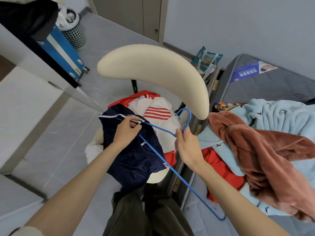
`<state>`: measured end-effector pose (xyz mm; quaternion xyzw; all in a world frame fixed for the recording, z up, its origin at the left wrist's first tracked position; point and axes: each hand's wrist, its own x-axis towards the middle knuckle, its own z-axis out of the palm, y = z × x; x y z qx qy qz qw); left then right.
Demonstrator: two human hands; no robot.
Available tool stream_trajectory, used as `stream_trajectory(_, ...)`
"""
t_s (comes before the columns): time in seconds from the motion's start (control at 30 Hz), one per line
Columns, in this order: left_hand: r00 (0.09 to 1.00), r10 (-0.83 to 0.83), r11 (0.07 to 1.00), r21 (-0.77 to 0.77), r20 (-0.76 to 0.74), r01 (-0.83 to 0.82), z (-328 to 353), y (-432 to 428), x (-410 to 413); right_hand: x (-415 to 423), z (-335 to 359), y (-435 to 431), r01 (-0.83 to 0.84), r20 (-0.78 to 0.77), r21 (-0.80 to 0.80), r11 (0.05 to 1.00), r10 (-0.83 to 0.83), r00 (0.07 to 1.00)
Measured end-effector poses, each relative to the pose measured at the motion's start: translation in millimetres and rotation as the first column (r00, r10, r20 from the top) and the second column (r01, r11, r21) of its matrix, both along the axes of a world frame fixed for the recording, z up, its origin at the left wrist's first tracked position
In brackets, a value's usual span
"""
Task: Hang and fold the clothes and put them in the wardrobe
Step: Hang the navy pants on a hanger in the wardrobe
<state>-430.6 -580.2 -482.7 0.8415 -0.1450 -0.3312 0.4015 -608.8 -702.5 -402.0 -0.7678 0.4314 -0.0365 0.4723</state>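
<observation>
The left hand (pixel 127 132) pinches the navy top (pixel 136 159) by its collar over the chair (pixel 153 74); the right hand's (pixel 186 143) fingers curl around the hanger (pixel 170 169) neck (blue wire).

One hanger (pixel 178 175), one navy garment (pixel 136 159), one chair (pixel 153 72), one suitcase (pixel 63 50), one wastebasket (pixel 75 36).

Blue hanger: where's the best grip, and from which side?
Grip the blue hanger at the neck just under its hook, coming from the right, as the right hand does. The neck is bare there; the left end sits inside the navy shirt that the left hand pinches.
</observation>
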Motion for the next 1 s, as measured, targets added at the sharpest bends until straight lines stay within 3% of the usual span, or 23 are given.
stream_trajectory(0.17,0.999,-0.048,0.994,-0.095,-0.003,0.047,43.7,23.1,-11.8,13.2,7.6,16.7,-0.005,0.185,0.004,1.0,0.004,0.983)
stream_trajectory(0.3,0.973,-0.108,0.982,-0.133,0.205,0.137,98.1,46.4,5.8,32.7,38.0,32.8,-0.004,0.364,-0.003,1.0,0.005,0.931)
stream_trajectory(0.43,0.825,-0.269,0.959,0.063,0.497,0.275,151.4,75.7,28.7,56.6,71.7,43.4,-0.103,0.469,-0.097,0.99,0.137,0.873)
stream_trajectory(0.57,0.624,-0.203,0.978,0.187,0.755,0.092,190.5,121.4,35.7,83.0,103.9,57.3,-0.187,0.564,-0.127,0.974,0.225,0.794)
stream_trajectory(0.67,0.496,-0.157,0.98,0.197,0.854,-0.03,217.8,153.9,40.5,110.5,130.6,75.6,-0.267,0.633,-0.178,0.947,0.318,0.706)
stream_trajectory(0.83,0.463,-0.112,0.972,0.193,0.879,-0.131,266.5,204.4,49.6,162.9,172.5,122.6,-0.382,0.656,-0.217,0.898,0.424,0.624)
stream_trajectory(1.0,0.4,-0.045,0.948,0.165,0.915,-0.272,296.6,267.8,54.0,211.7,195.6,181.7,-0.306,0.562,-0.443,0.843,0.527,0.637)
